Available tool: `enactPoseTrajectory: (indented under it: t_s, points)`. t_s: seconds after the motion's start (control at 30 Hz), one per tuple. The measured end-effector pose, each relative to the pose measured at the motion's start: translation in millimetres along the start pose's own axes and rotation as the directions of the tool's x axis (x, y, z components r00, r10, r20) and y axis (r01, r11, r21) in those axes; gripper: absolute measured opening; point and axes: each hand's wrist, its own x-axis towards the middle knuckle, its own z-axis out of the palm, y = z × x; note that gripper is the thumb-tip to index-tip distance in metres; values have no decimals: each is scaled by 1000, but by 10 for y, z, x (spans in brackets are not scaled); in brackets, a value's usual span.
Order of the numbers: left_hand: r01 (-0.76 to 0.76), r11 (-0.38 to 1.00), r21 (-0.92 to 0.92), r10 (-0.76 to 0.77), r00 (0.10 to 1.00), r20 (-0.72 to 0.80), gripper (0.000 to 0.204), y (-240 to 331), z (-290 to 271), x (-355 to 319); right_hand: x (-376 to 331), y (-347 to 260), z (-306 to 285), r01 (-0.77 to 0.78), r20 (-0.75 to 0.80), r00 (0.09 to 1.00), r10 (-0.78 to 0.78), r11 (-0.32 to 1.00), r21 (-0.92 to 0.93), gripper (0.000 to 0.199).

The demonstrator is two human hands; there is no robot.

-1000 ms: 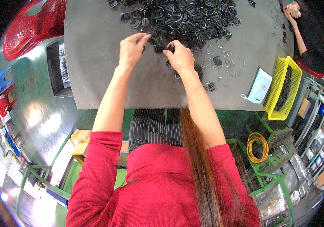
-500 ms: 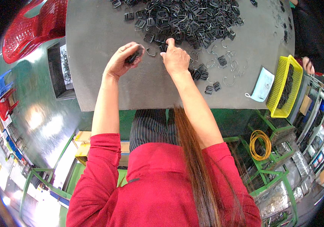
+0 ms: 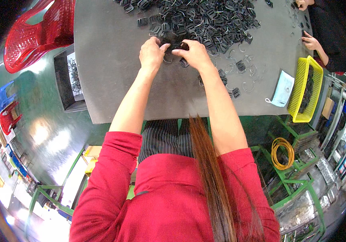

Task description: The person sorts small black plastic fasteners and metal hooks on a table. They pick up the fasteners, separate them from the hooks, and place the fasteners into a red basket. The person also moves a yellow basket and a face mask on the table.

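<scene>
A large heap of black plastic strap buckles [image 3: 217, 24], mixed with thin metal wire hooks, covers the far middle of the grey table [image 3: 116, 80]. My left hand [image 3: 152, 53] is at the heap's near edge, its thumb and fingers closed round black buckles, partly hidden. Just to its right, my right hand [image 3: 196, 55] pinches black pieces between thumb and fingertips; which piece it grips is blurred. One loose buckle [image 3: 183, 62] lies just below the right fingertips. Several bent wire hooks [image 3: 248, 72] and a few single buckles [image 3: 236, 92] are scattered right of my right hand.
A yellow basket [image 3: 308, 90] with dark contents stands at the table's right edge, beside a pale blue face mask [image 3: 282, 88]. Another person's hand [image 3: 311, 42] rests at the far right edge. Left of the table are a black crate [image 3: 66, 76] and red chairs [image 3: 39, 36].
My left hand has moved right, bringing its buckles to the heap's edge beside my right hand. My right hand has shifted slightly right. The other person's hands have come onto the table.
</scene>
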Motion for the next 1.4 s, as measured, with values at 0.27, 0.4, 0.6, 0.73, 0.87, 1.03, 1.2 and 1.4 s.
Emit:
enactPoseTrajectory:
  t_s: [0.27, 0.4, 0.6, 0.73, 0.87, 1.03, 1.2, 1.4]
  points:
    - [507, 671, -540, 36, 706, 708, 26, 178, -254, -240, -526, 379, -145, -409, 309, 903, 299, 372, 833, 33]
    - [582, 645, -495, 70, 601, 797, 22, 968, 28, -559, -1108, 835, -546, -312, 282, 899, 336, 38, 949, 34]
    - [597, 614, -516, 239, 483, 842, 17, 2921, 1082, -1083, -2034, 1911, -1925, -37, -72, 726, 684, 143, 989, 28]
    - [556, 637, -534, 347, 411, 843, 21, 4267, 1844, -1429, -2400, 2622, -3070, 110, -277, 630, 725, 270, 957, 19]
    - [431, 606, -668, 396, 565, 724, 47, 5182, 2264, -1608, -2432, 3122, -3967, 88, -380, 535, 754, 397, 913, 29]
    - [-212, 671, -711, 514, 824, 239, 55, 4846, 2127, -1475, -2122, 3171, -4138, -514, -920, 229, 318, 842, 163, 88]
    - [-304, 881, -361, 305, 951, -57, 35, 3153, 1458, -1426, -1477, 2332, -2985, 101, -803, 568, -179, 984, -147, 29]
    - [-4, 999, -39, -5, 973, -229, 32, 1653, 897, -1730, -978, 1542, -1395, 132, -297, 915, -272, 899, -417, 37]
